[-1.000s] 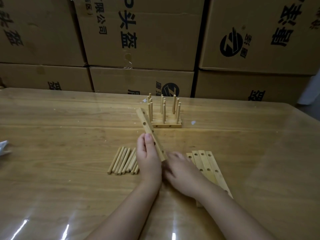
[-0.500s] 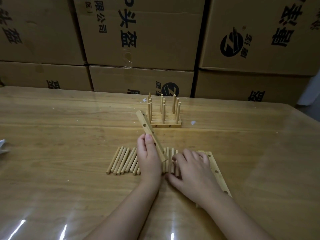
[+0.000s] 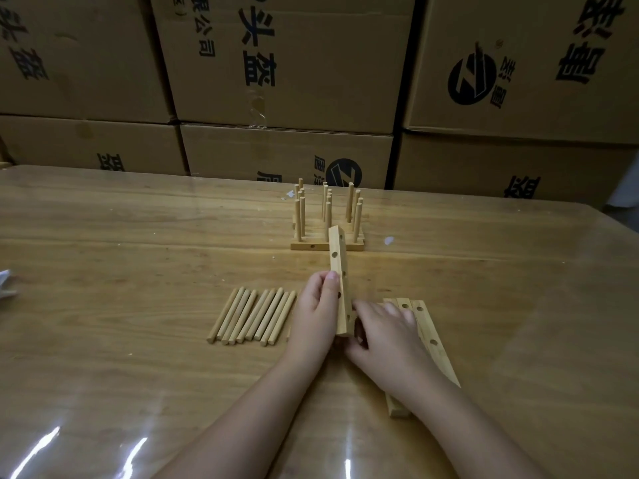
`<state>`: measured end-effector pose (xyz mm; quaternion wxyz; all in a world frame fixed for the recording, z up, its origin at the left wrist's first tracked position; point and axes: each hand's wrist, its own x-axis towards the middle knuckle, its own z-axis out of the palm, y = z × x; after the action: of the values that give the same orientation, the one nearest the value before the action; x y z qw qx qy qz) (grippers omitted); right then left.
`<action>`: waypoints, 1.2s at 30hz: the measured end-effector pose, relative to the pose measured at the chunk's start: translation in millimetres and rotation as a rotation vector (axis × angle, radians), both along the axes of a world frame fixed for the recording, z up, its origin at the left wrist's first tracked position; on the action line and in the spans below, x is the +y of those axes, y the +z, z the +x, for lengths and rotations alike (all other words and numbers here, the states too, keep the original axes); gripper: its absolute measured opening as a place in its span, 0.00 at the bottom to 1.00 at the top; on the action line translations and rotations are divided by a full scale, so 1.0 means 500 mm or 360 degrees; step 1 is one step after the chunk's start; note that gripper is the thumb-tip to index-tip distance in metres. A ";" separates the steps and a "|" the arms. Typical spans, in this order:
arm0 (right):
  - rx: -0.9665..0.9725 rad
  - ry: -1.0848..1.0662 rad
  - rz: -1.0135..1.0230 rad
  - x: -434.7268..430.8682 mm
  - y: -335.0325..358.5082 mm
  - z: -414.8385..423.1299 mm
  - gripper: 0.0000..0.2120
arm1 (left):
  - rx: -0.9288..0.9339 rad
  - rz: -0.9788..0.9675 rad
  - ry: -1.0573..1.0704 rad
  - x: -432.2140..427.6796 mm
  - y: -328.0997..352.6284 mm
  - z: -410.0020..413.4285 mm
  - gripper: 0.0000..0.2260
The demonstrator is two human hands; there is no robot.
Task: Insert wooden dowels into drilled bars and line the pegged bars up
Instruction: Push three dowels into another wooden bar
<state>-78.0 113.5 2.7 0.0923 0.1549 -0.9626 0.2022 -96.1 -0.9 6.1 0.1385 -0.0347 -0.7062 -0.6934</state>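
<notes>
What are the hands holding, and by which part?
The left hand grips a drilled wooden bar by its lower half. The right hand sits at the bar's bottom end; whether it holds anything cannot be told.

I see the left hand (image 3: 316, 312) gripping a drilled bar (image 3: 337, 262) tilted upward; the right hand (image 3: 383, 335) sits at its lower end. Loose dowels (image 3: 252, 314) lie left.

Storeroom or warehouse: stacked printed cardboard cartons (image 3: 287, 63) behind wooden worktable (image 3: 103, 305)
</notes>
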 end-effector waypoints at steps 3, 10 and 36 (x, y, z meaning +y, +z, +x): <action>-0.0088 -0.0161 -0.0381 0.014 0.001 -0.007 0.15 | 0.0064 0.0013 0.0022 -0.005 -0.002 -0.002 0.12; -0.0023 -0.0539 -0.1741 0.041 0.004 -0.004 0.08 | 0.0017 0.0127 -0.0090 -0.017 -0.003 0.001 0.12; -0.0068 -0.0479 -0.2160 0.050 0.012 -0.007 0.07 | -0.0110 0.0125 -0.0081 -0.012 -0.018 -0.013 0.12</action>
<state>-81.6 138.6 8.6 0.1768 -0.0761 -0.6361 0.7472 -102.7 -7.1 -3.1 0.0976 -0.0233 -0.6817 -0.7247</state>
